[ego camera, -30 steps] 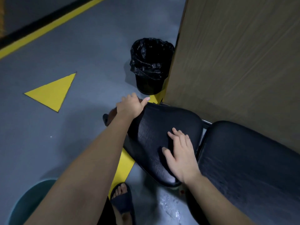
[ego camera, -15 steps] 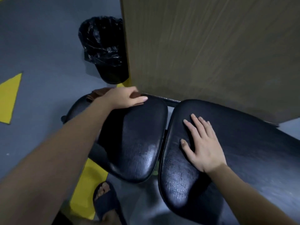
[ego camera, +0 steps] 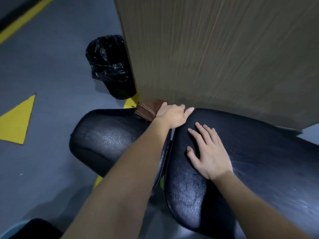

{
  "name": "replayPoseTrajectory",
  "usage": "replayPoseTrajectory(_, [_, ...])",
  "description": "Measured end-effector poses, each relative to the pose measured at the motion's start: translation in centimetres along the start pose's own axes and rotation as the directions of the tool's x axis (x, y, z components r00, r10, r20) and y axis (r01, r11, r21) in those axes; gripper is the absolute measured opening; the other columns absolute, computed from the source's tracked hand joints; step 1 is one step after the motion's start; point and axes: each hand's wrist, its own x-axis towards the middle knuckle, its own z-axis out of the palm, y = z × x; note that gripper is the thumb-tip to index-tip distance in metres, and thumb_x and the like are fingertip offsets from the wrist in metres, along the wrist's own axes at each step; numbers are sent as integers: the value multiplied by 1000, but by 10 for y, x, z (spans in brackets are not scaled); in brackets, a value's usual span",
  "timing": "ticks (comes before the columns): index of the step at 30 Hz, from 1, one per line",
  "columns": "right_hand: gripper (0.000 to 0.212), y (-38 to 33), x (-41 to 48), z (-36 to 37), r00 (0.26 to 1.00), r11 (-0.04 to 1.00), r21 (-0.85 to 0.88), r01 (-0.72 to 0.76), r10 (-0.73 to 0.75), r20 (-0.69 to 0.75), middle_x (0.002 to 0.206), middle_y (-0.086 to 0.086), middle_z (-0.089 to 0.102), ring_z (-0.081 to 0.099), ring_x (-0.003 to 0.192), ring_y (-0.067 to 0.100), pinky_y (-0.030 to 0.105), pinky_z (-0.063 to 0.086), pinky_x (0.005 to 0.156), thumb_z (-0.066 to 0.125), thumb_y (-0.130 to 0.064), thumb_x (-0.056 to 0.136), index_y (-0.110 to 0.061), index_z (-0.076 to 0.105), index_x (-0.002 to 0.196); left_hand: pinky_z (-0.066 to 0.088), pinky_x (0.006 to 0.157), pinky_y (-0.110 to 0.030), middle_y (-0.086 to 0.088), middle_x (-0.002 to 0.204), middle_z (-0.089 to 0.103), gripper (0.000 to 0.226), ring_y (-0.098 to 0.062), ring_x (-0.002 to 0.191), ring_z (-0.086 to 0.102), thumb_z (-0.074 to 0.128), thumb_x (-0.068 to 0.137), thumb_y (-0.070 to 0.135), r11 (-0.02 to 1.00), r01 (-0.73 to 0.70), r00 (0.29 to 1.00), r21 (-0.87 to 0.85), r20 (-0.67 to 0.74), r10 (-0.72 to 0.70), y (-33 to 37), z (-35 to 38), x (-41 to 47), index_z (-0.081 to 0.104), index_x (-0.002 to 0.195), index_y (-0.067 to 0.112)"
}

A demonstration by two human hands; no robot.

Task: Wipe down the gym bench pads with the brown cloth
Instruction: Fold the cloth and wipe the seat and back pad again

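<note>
Item: gym bench, two black pads, against a tall cardboard panel (ego camera: 215, 54).

Left hand (ego camera: 171, 114): yours, pressed flat over the brown cloth (ego camera: 148, 108), fingers together and pointing right. A second ago it sat at the far-left end of the seat pad (ego camera: 110, 137); half a second ago, at that pad's far edge; now it is at the far edge where the two pads meet, index fingertip touching the back pad (ego camera: 259, 152). Whether the fingers pinch the cloth or only bear down on it cannot be told.

Brown cloth: bunched under and behind your left hand, wedged near the foot of the cardboard panel, at the seat pad's far-right corner.

Right hand (ego camera: 207, 150): open, fingers spread, palm down on the near-left part of the back pad, holding nothing. It has shifted from seat pad to back pad over the last second.

Reading: the far rim of the seat pad looks covered; the stroke appears about to cross the gap. The back pad's long surface likely remains to do.

Also present: lined black bin (ego camera: 110, 66); yellow triangle (ego camera: 17, 121) on grey floor.
</note>
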Motion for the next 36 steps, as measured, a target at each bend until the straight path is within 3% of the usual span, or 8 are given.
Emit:
replayPoseTrajectory(6, [60, 5, -1, 2, 1000, 999, 32, 9, -8, -24, 165, 5, 34, 25, 154, 25, 43, 14, 129, 39, -47, 99, -18, 46, 151, 32, 108, -41, -3, 131, 67, 52, -25, 129, 53, 28, 103, 58, 995, 86, 952, 43, -298, -69, -59, 15, -37, 65, 121, 27])
replayPoseTrajectory(10, [66, 11, -4, -2, 999, 980, 195, 27, -32, 22, 168, 0, 27, 16, 157, 17, 35, 6, 130, 35, -52, 99, -17, 42, 154, -2, 120, -62, -13, 163, 32, 65, -44, 153, 12, 18, 96, 77, 914, 401, 910, -70, -90, -406, -88, 14, -61, 39, 146, 41])
replayPoseTrajectory(12, [65, 24, -15, -13, 997, 959, 279, 44, -60, 47, 168, -3, 25, 12, 158, 12, 33, 9, 129, 35, -53, 100, -17, 42, 154, 0, 118, -68, -13, 161, 34, 64, -45, 149, 20, 14, 98, 72, 906, 420, 898, -58, -115, -424, -77, 18, -60, 36, 148, 38])
replayPoseTrajectory(15, [59, 75, -55, -28, 985, 982, 69, 174, -173, -20, 166, 2, 31, 19, 157, 16, 41, 14, 129, 36, -48, 105, -12, 49, 150, 18, 116, -63, -3, 152, 49, 58, -37, 140, 37, 20, 104, 62, 918, 389, 879, -77, -265, -395, -52, 24, -56, 48, 143, 29])
replayPoseTrajectory(23, [59, 126, -88, -34, 995, 998, -7, -57, 56, -76, 162, 5, 39, 33, 152, 20, 44, 19, 128, 39, -43, 101, -10, 49, 149, 28, 108, -46, -16, 107, 71, 74, -35, 112, 58, 12, 105, 57, 977, 209, 933, 32, -305, -190, 22, 30, -15, 68, 110, 8])
replayPoseTrajectory(28, [57, 125, -85, -34, 993, 998, 19, -62, 64, -96, 162, 5, 40, 34, 151, 20, 43, 20, 127, 40, -40, 98, -10, 52, 145, 48, 82, -47, -32, 78, 69, 68, -48, 82, 66, 36, 108, 41, 880, 357, 770, -314, -434, -467, 59, 25, -14, 67, 81, -13])
replayPoseTrajectory(31, [56, 124, -84, -35, 992, 997, 32, -64, 67, -103, 161, 5, 41, 35, 151, 20, 43, 21, 127, 42, -39, 98, -10, 53, 144, 45, 88, -48, -30, 100, 70, 71, -47, 99, 64, 25, 107, 53, 702, 339, 650, -627, -383, -656, 83, 22, -26, 66, 104, -5])
replayPoseTrajectory(36, [55, 127, -83, -32, 992, 998, 35, -50, 54, -117, 160, 7, 43, 38, 149, 23, 44, 22, 126, 44, -37, 96, -9, 54, 142, 20, 116, -66, -12, 140, 59, 61, -34, 137, 47, 32, 105, 52, 893, 88, 836, -441, -455, -307, 118, 40, -6, 57, 136, 7])
